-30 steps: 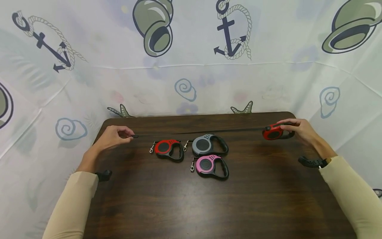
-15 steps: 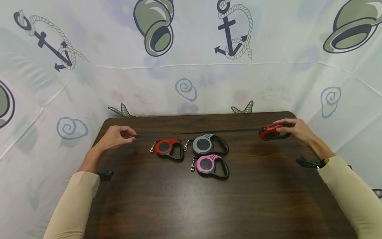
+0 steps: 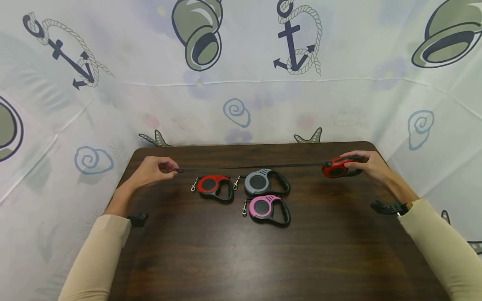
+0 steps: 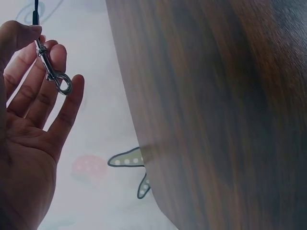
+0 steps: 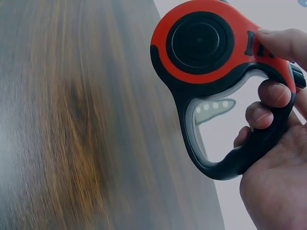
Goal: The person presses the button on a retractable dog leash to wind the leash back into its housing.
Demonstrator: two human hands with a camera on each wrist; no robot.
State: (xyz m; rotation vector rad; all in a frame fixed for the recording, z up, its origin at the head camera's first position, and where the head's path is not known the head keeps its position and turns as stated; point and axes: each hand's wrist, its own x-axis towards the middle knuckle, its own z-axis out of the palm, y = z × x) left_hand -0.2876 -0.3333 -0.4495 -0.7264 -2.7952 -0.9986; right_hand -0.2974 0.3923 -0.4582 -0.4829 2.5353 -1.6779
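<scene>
My right hand [image 3: 370, 166] grips the black handle of a red and black retractable dog leash [image 5: 168, 62], fingers curled through its loop and thumb on the red casing. A thin black strap [image 3: 278, 166] stretches from this leash across to the left side. There my left hand [image 3: 154, 170] pinches the strap's end between thumb and finger, and a silver snap hook [image 4: 52, 72] hangs in front of its fingers in the left wrist view. Below the strap lie a second red leash [image 3: 208, 185], a grey leash [image 3: 257, 182] and a pink leash [image 3: 261, 207], each with a metal clip.
All this is over a dark wooden table [image 3: 226, 259] with rounded back corners. Behind and beside it hangs a white sheet [image 3: 241, 50] printed with anchors and shells. Dark straps [image 3: 389, 207] circle both wrists near the beige sleeves [image 3: 437, 246].
Both hands have drawn a little closer together, left hand moving right and right hand moving left with the red leash. The strap span is shorter. The three leashes on the table stay put.
</scene>
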